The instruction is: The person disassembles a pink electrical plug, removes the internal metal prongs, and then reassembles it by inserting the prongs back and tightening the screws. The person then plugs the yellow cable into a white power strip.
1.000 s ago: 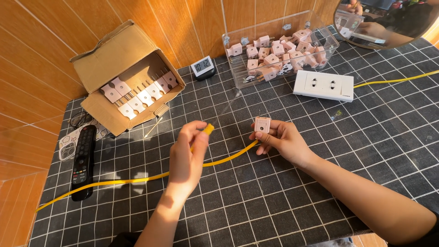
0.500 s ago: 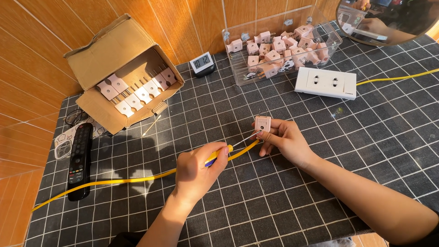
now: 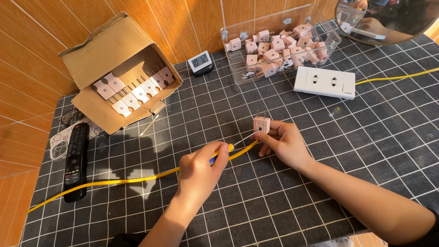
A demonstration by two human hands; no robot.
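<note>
My right hand (image 3: 284, 144) holds a small pink plug (image 3: 261, 124) upright on the dark grid-patterned mat, its two metal prongs pointing up. My left hand (image 3: 200, 171) grips a screwdriver (image 3: 234, 143) with a yellow and blue handle. The thin metal shaft reaches right, and its tip touches the plug's side. A yellow cable (image 3: 114, 181) runs under my left hand across the mat toward the plug.
An open cardboard box (image 3: 91, 59) of pink plugs lies at the back left. A clear bin (image 3: 320, 50) of more plugs stands at the back, with a white double socket (image 3: 324, 82) before it. A small digital clock (image 3: 200, 61), a black remote (image 3: 76, 160) and a round mirror (image 3: 388, 20) are also here.
My left hand came down from a raised position and moved right, bringing the screwdriver tip onto the plug. My right hand has kept the plug in place.
</note>
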